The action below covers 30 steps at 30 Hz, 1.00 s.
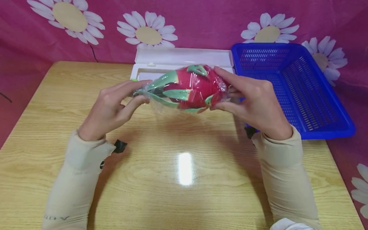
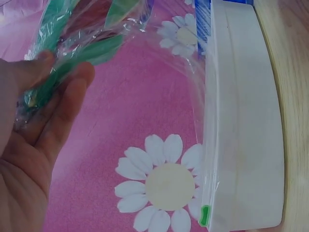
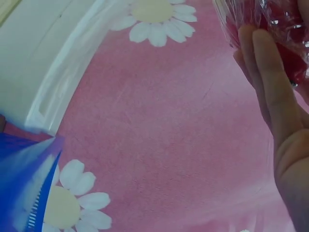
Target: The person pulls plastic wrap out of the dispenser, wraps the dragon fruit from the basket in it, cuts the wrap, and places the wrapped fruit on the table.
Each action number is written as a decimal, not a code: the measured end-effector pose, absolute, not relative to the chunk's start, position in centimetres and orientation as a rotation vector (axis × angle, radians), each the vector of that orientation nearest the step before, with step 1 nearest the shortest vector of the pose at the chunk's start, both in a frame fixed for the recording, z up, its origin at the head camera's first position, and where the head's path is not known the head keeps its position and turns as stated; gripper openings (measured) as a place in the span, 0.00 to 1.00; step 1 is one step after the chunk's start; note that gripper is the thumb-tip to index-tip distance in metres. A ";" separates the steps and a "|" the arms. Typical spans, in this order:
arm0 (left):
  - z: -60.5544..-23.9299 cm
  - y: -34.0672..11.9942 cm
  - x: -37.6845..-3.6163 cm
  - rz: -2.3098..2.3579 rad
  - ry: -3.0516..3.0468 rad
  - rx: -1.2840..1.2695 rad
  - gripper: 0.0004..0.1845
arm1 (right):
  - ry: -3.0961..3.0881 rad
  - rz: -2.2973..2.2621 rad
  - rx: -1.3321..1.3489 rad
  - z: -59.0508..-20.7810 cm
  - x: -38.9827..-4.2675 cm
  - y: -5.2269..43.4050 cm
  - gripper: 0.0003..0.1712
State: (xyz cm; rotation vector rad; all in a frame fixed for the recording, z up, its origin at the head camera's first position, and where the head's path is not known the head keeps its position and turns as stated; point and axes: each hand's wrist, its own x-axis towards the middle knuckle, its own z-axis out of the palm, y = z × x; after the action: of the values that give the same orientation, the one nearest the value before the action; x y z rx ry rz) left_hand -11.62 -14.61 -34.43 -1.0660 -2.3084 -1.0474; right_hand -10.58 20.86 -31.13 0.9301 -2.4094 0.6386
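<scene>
No text is reading clearly; only faint marks are showing on the left sleeve (image 1: 76, 185).
Small dark strokes (image 1: 56, 218) are running in a short row across the left sleeve, near the lower border of the head view and well apart from the sleeve's cuffed end. Several strokes are looking rounded and blurred, while the one at the sleeve's inner side is forming an angular, V-like shape. Their smallness is leaving letters or digits impossible to tell apart.

Looks like an indoor tabletop set-up, screened behind and at both sides by daisy-print cloth (image 1: 201, 19) and fitted with a table (image 1: 149, 185); cannot be placed more exactly as home or workplace.
</scene>
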 end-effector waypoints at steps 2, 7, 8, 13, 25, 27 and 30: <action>-34.4 -14.5 -11.5 -1.055 -2.319 -1.047 0.27 | -2.407 0.630 0.928 -31.2 -10.7 21.0 0.48; -34.2 -13.9 -11.3 -1.066 -2.295 -1.011 0.24 | -2.417 0.648 0.897 -31.5 -11.0 21.1 0.45; -34.1 -13.8 -11.3 -1.065 -2.289 -1.004 0.23 | -2.419 0.659 0.892 -31.5 -11.1 21.1 0.44; -34.3 -13.3 -11.4 -1.107 -2.242 -1.028 0.28 | -2.409 0.720 0.876 -31.7 -11.2 21.0 0.43; -34.4 -12.3 -10.9 -0.885 -2.232 -0.972 0.34 | -2.397 0.923 0.849 -31.6 -11.1 20.6 0.43; -34.2 -12.4 -10.8 -0.890 -2.240 -0.975 0.31 | -2.397 0.950 0.854 -31.6 -11.0 20.5 0.42; -33.8 -12.7 -10.6 -0.875 -2.261 -0.980 0.27 | -2.404 0.928 0.853 -31.6 -11.0 20.5 0.42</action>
State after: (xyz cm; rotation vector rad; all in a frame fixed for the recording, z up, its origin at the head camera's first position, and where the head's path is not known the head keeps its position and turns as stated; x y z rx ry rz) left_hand -10.65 -12.69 -33.80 -0.9804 -2.2615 -0.8747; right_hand -11.02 20.53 -31.61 0.8525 -2.4044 0.9282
